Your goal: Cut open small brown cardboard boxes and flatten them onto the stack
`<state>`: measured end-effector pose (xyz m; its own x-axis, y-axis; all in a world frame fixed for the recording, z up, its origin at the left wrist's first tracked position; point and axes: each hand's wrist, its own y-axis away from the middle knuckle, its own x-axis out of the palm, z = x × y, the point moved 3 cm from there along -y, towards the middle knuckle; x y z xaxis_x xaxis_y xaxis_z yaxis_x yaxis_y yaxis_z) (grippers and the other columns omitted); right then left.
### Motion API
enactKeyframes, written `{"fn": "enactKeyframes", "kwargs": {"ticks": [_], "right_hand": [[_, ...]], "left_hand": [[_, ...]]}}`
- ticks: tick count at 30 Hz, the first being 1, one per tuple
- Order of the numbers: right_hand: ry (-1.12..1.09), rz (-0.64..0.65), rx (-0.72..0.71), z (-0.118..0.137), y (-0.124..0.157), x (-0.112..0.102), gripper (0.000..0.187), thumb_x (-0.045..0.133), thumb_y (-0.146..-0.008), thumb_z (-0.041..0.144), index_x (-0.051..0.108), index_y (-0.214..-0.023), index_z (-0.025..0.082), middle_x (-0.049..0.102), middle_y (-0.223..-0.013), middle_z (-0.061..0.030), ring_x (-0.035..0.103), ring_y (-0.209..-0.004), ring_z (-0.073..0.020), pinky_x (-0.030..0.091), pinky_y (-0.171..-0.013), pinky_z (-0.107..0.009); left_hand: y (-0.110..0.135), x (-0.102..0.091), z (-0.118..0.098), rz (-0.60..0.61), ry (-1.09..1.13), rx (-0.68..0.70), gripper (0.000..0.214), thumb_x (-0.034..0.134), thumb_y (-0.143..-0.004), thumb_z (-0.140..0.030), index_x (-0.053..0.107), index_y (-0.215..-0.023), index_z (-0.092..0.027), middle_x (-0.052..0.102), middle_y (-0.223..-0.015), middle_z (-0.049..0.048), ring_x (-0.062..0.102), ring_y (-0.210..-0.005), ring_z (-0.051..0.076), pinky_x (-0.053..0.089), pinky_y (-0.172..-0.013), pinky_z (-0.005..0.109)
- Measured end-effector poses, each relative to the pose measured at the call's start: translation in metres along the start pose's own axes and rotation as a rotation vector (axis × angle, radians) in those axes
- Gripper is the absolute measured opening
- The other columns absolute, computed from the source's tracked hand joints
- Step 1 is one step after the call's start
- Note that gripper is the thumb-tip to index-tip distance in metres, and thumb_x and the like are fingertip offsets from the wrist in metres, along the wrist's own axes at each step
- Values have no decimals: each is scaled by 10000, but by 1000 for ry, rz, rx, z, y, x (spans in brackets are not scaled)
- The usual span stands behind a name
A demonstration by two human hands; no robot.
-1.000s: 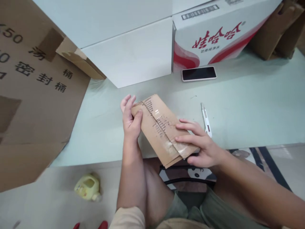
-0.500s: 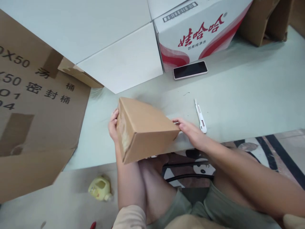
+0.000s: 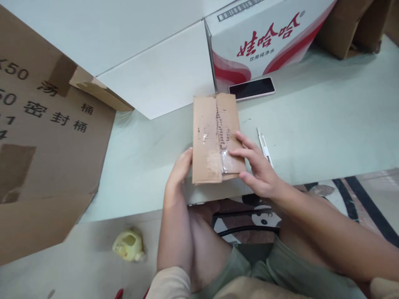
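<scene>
A small brown cardboard box (image 3: pixel 205 137) is held over the near part of the table. The side turned towards me has a torn centre seam, dark print marks and a strip of clear tape. My left hand (image 3: pixel 181 168) grips its left side, with most of the fingers hidden behind it. On the lower right, my right hand (image 3: pixel 257 166) rests its spread fingertips on the box's face and edge, steadying it. Just beyond that hand lies a white utility knife (image 3: pixel 262 143), its lower end partly covered by the fingers.
A phone (image 3: pixel 255 88) lies on the pale green table (image 3: pixel 327 124), before a white-and-red carton (image 3: pixel 264 50). Large white boxes (image 3: pixel 156 70) stand at the back. On the left is a big brown carton (image 3: pixel 56 153). A yellow jug (image 3: pixel 128 245) sits on the floor.
The cardboard box has been turned so its taped, seamed side faces me, and moved right and up. My left hand shifted right with it; my right fingers now spread over its face.
</scene>
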<state>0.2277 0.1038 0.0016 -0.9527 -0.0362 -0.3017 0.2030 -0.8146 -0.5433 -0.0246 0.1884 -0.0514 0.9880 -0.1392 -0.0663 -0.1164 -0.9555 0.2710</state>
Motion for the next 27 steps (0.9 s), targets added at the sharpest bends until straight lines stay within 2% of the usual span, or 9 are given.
{"fn": "enactKeyframes", "kwargs": {"ticks": [4, 6, 8, 10, 12, 14, 18, 21, 27], "right_hand": [[20, 38, 36, -6, -1, 4, 412, 544, -1006, 369, 554, -1412, 298, 279, -1717, -83, 323, -1585, -288, 370, -1262, -506], [32, 100, 27, -6, -1, 6, 459, 543, -996, 391, 521, -1445, 295, 310, -1703, -97, 363, -1563, -290, 423, -1222, -503], [83, 109, 112, -8, -3, 3, 475, 531, -981, 404, 517, -1438, 273, 466, -1604, -129, 528, -1431, -294, 540, -1083, -481], [259, 65, 327, -13, -4, -8, 419, 513, -960, 402, 588, -1334, 227, 656, -1360, -155, 689, -1139, -296, 596, -881, -455], [542, 59, 596, -21, -2, -24, 402, 519, -932, 417, 638, -1244, 193, 717, -1156, -160, 704, -919, -301, 568, -748, -449], [785, 145, 785, -30, 2, -38, 475, 550, -899, 454, 639, -1275, 178, 713, -1150, -182, 688, -864, -326, 529, -690, -446], [901, 253, 882, -46, 9, -56, 587, 551, -878, 400, 570, -1417, 168, 735, -940, -153, 636, -709, -281, 460, -612, -379], [687, 91, 833, -45, 6, -64, 514, 577, -823, 328, 629, -1319, 201, 665, -696, -43, 591, -620, -229, 468, -616, -360], [-217, -425, 519, -4, -4, -73, 237, 540, -848, 382, 612, -1054, 292, 706, -748, -14, 711, -689, -221, 586, -704, -416]], "left_hand": [[3, 1, -18, -63, 34, 352, 678, 738, -790, -686, 612, -1367, -355, 534, -1566, 42, 450, -1502, 323, 395, -1241, 524], [8, 3, -30, 38, 28, 561, 611, 661, -811, -745, 669, -1282, -357, 424, -1649, 19, 320, -1580, 333, 324, -1283, 526], [11, 4, -36, 91, -22, 659, 513, 647, -824, -729, 726, -1137, -330, 392, -1660, 5, 259, -1603, 343, 293, -1296, 531], [12, 4, -37, 55, -50, 673, 453, 669, -818, -696, 730, -1047, -310, 410, -1631, 13, 284, -1590, 349, 294, -1293, 534], [12, 6, -33, 13, -33, 658, 444, 652, -830, -688, 717, -1044, -305, 433, -1591, 34, 332, -1565, 347, 297, -1290, 533], [13, 10, -29, -9, -31, 646, 455, 633, -841, -692, 704, -1072, -306, 430, -1571, 47, 335, -1562, 343, 297, -1290, 527], [20, 26, -25, -75, -90, 641, 487, 564, -879, -714, 686, -1116, -307, 419, -1547, 56, 296, -1574, 328, 286, -1294, 515], [28, 41, -26, -150, -127, 669, 491, 513, -915, -707, 675, -1127, -295, 453, -1491, 72, 334, -1545, 325, 305, -1279, 525], [41, 67, -31, -239, -180, 736, 451, 453, -989, -637, 668, -1159, -279, 469, -1472, 109, 376, -1518, 309, 341, -1253, 532]]}}
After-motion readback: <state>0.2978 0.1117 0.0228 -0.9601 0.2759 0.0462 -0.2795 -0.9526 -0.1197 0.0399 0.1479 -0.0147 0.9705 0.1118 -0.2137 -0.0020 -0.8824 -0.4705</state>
